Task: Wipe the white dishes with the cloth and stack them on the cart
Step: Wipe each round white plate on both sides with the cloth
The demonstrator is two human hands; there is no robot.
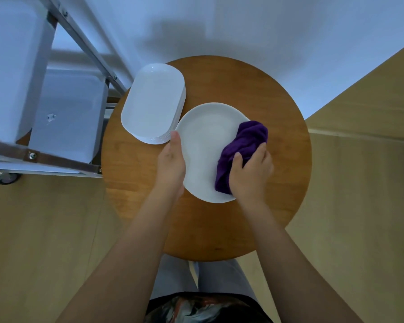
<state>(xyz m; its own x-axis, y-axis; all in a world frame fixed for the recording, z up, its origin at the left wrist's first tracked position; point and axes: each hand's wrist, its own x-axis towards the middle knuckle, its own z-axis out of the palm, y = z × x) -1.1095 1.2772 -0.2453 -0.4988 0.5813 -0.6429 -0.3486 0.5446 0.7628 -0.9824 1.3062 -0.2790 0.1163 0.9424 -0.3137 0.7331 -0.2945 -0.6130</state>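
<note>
I see the right hand [251, 170] gripping the purple cloth [240, 150], fingers curled over its bunched top and pressing it down onto the right side of the white plate [205, 145]. The cloth spills out from under the hand toward the far rim of the plate and down along its right edge. The left hand [172, 159] holds the plate by its left rim, thumb lying along the top of the rim and palm against the edge; the fingers beneath are hidden, so I cannot tell how far they wrap.

The plate sits between the two hands, over the middle of the round wooden table [278, 113]. Just left of the plate and beyond the left thumb, a stack of white oblong dishes [152, 101] rests on the table, its near end close to the plate's rim, perhaps touching. Farther left of the plate stands the cart [63, 159], a metal frame holding white trays, one wheel showing at its lower corner on the wooden floor [44, 241].
</note>
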